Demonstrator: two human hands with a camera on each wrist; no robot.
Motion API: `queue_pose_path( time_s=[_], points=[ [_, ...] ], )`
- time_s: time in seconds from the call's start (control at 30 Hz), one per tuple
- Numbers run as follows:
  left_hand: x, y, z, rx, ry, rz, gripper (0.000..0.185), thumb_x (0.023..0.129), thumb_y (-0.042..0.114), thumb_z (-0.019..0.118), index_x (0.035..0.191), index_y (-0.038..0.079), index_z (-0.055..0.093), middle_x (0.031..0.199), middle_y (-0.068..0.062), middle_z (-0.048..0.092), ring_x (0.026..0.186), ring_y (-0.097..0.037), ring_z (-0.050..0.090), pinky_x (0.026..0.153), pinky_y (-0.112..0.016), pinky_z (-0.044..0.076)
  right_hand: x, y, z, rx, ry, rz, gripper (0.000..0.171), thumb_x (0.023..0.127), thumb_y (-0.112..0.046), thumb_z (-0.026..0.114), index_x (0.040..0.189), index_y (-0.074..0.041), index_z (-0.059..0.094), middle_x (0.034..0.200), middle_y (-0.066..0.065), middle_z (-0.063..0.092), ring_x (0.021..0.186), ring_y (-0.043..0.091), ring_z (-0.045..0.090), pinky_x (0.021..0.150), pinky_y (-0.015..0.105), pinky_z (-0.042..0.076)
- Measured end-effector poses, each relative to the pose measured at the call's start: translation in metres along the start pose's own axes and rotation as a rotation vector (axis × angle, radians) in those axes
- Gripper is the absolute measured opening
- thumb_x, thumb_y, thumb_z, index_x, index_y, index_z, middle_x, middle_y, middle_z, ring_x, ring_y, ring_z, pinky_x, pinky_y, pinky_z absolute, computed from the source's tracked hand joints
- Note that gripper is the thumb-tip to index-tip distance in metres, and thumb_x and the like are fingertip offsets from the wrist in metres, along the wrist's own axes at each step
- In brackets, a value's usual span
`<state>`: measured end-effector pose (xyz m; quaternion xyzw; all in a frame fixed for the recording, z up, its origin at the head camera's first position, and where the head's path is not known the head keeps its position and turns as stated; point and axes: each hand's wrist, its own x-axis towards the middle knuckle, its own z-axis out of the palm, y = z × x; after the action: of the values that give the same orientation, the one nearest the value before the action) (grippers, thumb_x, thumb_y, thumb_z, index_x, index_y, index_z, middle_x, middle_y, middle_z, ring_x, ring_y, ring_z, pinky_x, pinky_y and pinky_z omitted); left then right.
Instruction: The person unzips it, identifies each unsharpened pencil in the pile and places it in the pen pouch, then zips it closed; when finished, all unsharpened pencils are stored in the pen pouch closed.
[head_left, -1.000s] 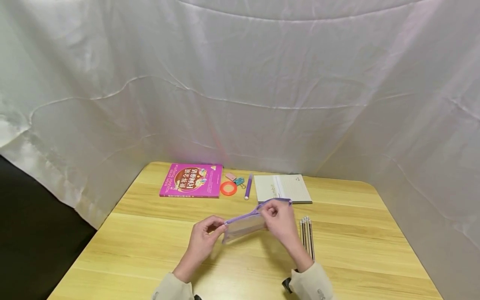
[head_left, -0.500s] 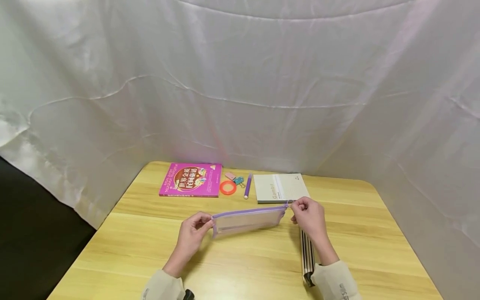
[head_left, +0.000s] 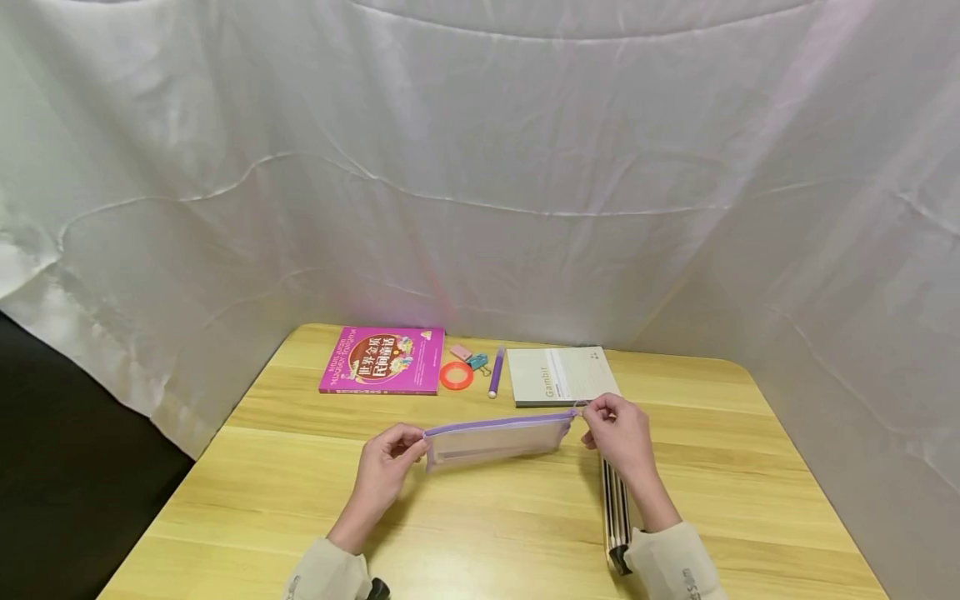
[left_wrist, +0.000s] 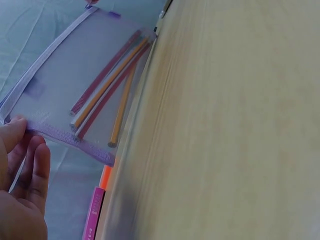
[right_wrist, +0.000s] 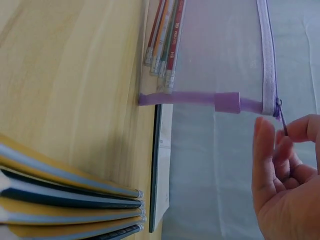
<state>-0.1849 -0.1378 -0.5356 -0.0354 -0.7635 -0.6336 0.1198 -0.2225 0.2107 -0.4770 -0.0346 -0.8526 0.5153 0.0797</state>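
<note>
A translucent mesh pencil case [head_left: 498, 437] with a purple zip along its top hangs between both hands, above the table. Several pencils [left_wrist: 102, 95] show through the mesh, lying at its bottom. My left hand [head_left: 386, 471] pinches the case's upper left corner between thumb and forefinger. At the other end, my right hand [head_left: 622, 433] pinches the zip pull [right_wrist: 283, 122] between thumb and forefinger. In the right wrist view the pull sits at the zip's end and the zip looks closed.
A bundle of striped pencils [head_left: 617, 508] lies beneath my right forearm. Along the back of the table [head_left: 697, 442] are a pink book [head_left: 420, 367], a red-orange tape ring [head_left: 457, 376], a pink eraser-like block [head_left: 461, 353], a teal binder clip [head_left: 477, 362], a purple marker [head_left: 497, 375] and a notebook [head_left: 528, 379].
My right hand has drawn the zip pull rightward to the case's end, closing the gap in the zip. My left hand has shifted slightly left. Over the last half second, both hands barely moved.
</note>
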Motion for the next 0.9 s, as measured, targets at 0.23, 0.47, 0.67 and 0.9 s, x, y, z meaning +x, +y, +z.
queue_pose_path(
  time_s=[0.23, 0.47, 0.67, 0.9],
  points=[
    [0.0, 0.0, -0.004, -0.036, -0.026, -0.035, 0.004, 0.092, 0.004, 0.075, 0.096, 0.004, 0.076, 0.093, -0.014, 0.073, 0.077, -0.009, 0.063, 0.068, -0.019, 0.056, -0.006, 0.003, 0.001, 0.117, -0.146, 0.005, 0.018, 0.101, -0.013, 0.065, 0.09, 0.0, 0.059, 0.12, 0.025, 0.069, 0.096, 0.026, 0.076, 0.077, 0.036, 0.066],
    [0.004, -0.002, -0.003, -0.014, -0.047, -0.011, 0.005, 0.092, 0.005, 0.076, 0.097, 0.005, 0.076, 0.093, -0.013, 0.072, 0.08, -0.009, 0.064, 0.072, -0.019, 0.057, -0.009, 0.005, 0.001, 0.153, -0.211, 0.064, 0.025, 0.095, -0.017, 0.077, 0.094, 0.002, 0.06, 0.111, 0.02, 0.07, 0.09, 0.021, 0.074, 0.08, 0.035, 0.065],
    [0.006, -0.004, -0.002, -0.026, -0.084, -0.018, 0.01, 0.09, -0.001, 0.075, 0.098, 0.005, 0.076, 0.098, -0.013, 0.073, 0.087, -0.01, 0.066, 0.08, -0.02, 0.061, -0.017, 0.01, -0.002, 0.014, -0.339, 0.092, 0.048, 0.089, -0.025, 0.083, 0.126, -0.002, 0.064, 0.119, 0.017, 0.071, 0.1, 0.022, 0.07, 0.082, 0.035, 0.062],
    [0.008, -0.008, -0.003, -0.002, -0.16, -0.06, 0.018, 0.089, -0.006, 0.074, 0.103, 0.007, 0.076, 0.113, -0.012, 0.074, 0.104, -0.02, 0.068, 0.09, -0.024, 0.061, -0.023, 0.019, -0.002, 0.022, -0.424, 0.076, 0.068, 0.085, -0.016, 0.086, 0.141, 0.005, 0.055, 0.128, 0.026, 0.067, 0.108, 0.031, 0.071, 0.086, 0.04, 0.063]
  ],
)
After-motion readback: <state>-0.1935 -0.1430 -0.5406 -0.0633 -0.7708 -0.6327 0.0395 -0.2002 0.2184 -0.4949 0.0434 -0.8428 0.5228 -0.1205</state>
